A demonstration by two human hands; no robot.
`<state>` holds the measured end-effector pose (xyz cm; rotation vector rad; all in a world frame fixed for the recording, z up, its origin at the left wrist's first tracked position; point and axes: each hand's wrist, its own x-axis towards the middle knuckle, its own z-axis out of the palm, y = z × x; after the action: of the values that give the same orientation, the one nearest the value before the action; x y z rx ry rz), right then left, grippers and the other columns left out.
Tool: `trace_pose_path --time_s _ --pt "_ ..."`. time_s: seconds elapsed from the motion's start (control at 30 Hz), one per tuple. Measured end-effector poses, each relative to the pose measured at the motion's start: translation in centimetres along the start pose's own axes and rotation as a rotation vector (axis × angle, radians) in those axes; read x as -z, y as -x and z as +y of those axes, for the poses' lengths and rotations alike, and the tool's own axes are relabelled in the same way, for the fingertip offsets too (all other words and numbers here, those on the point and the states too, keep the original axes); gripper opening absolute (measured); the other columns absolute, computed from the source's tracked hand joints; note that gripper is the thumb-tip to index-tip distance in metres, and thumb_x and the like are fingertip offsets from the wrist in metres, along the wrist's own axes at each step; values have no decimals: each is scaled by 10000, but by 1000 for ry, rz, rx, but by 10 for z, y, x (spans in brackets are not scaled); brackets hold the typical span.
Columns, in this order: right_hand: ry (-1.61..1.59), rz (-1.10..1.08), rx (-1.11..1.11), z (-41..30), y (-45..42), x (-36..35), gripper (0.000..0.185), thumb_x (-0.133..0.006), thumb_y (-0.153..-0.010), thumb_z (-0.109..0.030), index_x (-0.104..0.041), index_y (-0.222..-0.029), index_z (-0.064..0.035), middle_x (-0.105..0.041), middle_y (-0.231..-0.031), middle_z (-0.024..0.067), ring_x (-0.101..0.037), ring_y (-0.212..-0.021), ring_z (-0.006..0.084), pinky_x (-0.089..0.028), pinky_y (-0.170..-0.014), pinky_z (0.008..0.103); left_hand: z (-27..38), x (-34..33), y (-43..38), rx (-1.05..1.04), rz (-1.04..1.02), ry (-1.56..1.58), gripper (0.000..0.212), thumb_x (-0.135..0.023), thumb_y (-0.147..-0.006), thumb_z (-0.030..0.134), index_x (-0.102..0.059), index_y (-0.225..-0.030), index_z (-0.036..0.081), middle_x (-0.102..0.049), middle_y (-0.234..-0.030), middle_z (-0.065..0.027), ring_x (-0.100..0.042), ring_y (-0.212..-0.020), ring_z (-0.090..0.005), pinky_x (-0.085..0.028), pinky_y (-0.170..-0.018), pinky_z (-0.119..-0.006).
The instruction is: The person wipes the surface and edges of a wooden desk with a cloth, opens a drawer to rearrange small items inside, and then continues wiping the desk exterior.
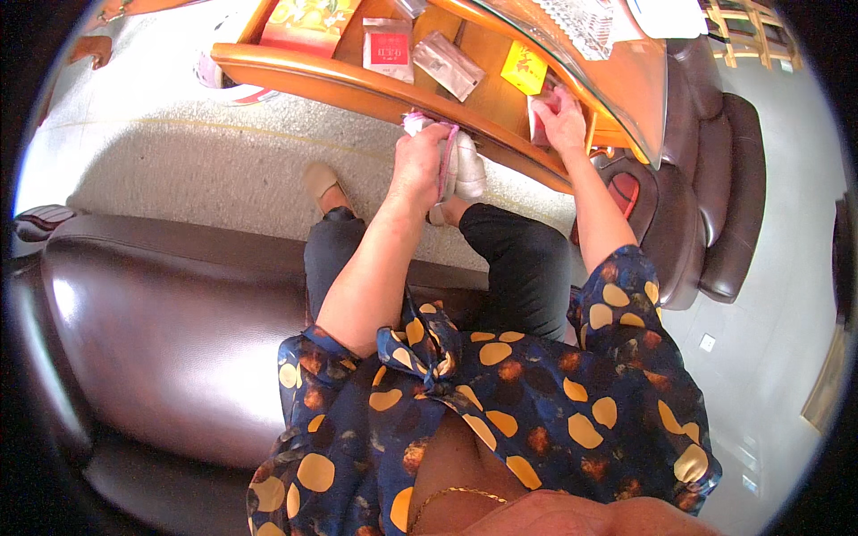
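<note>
My left hand grips a folded whitish cloth with a pink edge, just outside the front of a pulled-out wooden drawer. At the drawer's right end, my right hand reaches inside, with thumb and fingers on a red-and-white packet. Part of that packet is hidden under the hand. Beside it lies a yellow box. Further left in the drawer are a silvery-brown sachet, a packet with a red label and an orange-and-yellow printed packet.
A glass-topped wooden table overhangs the drawer. On it stands a clear ridged container. A brown leather sofa lies at left, and more brown leather seating at right. My legs are below the drawer.
</note>
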<state>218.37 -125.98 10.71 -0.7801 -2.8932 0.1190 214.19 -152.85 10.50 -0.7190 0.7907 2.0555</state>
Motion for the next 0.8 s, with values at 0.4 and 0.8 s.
trace_pose_path --time_s 0.4,0.8 --pt "-1351 -118 -657 -9 14 30 234 -562 -805 8 -549 -1037 -15 -607 -912 81 -608 -810 180 -514 -715 315 6 20 -17 2 -159 -27 185 -518 -794 99 -565 -940 -5 -613 -830 -105 -619 -725 -227 -518 -676 -353" --pt "-1383 -98 -610 -4 19 32 153 -608 -775 -25 -574 -924 -30 -614 -860 73 -618 -758 172 -506 -649 297 8 37 -26 -14 -178 -89 190 -547 -781 127 -578 -935 20 -619 -871 -104 -613 -787 -231 -501 -733 -355"
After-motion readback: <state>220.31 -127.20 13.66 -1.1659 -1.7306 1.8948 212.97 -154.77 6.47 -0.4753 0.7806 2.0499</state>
